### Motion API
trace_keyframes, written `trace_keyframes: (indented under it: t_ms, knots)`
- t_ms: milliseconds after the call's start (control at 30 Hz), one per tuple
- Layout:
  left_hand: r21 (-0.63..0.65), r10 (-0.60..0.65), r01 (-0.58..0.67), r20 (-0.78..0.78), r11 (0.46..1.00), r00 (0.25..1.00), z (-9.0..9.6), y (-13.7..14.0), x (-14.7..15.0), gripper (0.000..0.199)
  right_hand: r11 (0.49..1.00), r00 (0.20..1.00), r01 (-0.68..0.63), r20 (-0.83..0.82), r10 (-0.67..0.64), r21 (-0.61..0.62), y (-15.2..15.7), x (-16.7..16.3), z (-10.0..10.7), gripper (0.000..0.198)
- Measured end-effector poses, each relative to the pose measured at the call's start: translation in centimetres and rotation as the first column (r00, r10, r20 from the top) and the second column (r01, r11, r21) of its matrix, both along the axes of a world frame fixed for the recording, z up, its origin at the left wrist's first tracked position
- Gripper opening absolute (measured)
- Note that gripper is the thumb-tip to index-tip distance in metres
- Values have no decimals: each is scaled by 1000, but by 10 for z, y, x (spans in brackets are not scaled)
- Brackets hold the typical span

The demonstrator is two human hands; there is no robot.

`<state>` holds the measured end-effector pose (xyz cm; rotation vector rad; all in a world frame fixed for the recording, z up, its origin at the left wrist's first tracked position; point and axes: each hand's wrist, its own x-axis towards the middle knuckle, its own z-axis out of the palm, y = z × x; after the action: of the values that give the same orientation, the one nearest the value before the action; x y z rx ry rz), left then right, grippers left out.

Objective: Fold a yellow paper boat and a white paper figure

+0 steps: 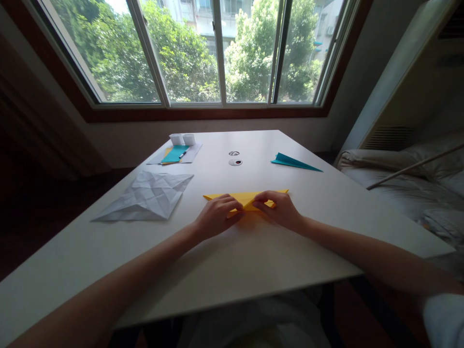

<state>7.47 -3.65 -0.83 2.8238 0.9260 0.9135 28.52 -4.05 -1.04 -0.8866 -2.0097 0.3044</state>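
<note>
As both bare hands meet over a folded piece of yellow paper [245,197], we find it at the white table [224,275], though we cannot tell whether it rests on the surface or is lifted slightly from it. Our left hand [219,211] is at its left part, thumb and fingers pinching it near the middle. Our right hand [282,207] is at its right part, thumb and forefinger closed on a fold close to the left fingertips. Two pointed ends of the yellow paper stick out beyond the hands, one on each side.

Left of the yellow paper we see a creased white sheet [154,195], spread out and well apart from it. Beyond the yellow paper and to its left lie a teal sheet [174,154] with a pen [184,152] on it, and two small white containers [182,139] just behind. Straight beyond the yellow paper are two small round discs [235,163], and beyond it to the right lies a folded teal paper [294,162], narrowing to a point.
</note>
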Motion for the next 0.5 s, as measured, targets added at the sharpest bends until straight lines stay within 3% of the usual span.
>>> trace_keyframes:
  t_ms: [267,500]
  knots:
    - [-13,40,-39,47,999,998,-4,1,2,18,999,1000,-16,21,15,29,2,2,-3,16]
    - [-4,53,-53,59,999,997,-5,1,2,19,1000,1000,-1,3,2,-29,2,1,-1,14]
